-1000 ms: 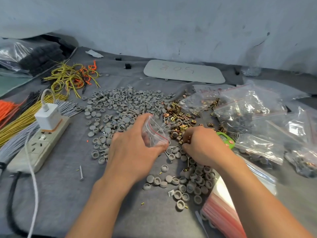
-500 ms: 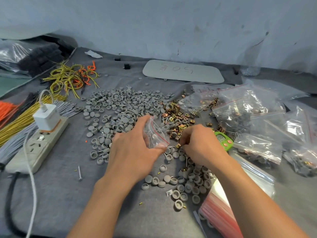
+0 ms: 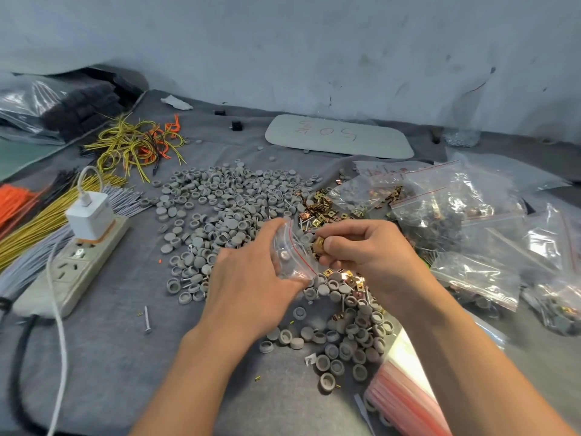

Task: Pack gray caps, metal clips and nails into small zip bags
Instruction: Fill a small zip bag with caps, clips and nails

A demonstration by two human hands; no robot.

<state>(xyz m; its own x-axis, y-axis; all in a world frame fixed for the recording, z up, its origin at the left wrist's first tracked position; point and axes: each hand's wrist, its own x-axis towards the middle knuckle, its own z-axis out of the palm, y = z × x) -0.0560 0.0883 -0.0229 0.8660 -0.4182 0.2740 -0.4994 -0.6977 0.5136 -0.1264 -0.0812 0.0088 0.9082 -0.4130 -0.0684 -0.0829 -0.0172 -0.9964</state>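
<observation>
Wall (image 3: pixel 283 42): pale blue-gray, scuffed and stained, with dark marks at right. Work surface (image 3: pixel 110 357): gray felt-like cloth, wrinkled near the wall. Lighting: even, soft.

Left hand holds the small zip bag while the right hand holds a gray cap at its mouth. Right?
Not quite. The head view shows the right hand pinching a gold metal clip, not a gray cap, at the mouth of the zip bag. The left hand does hold that bag.
</observation>
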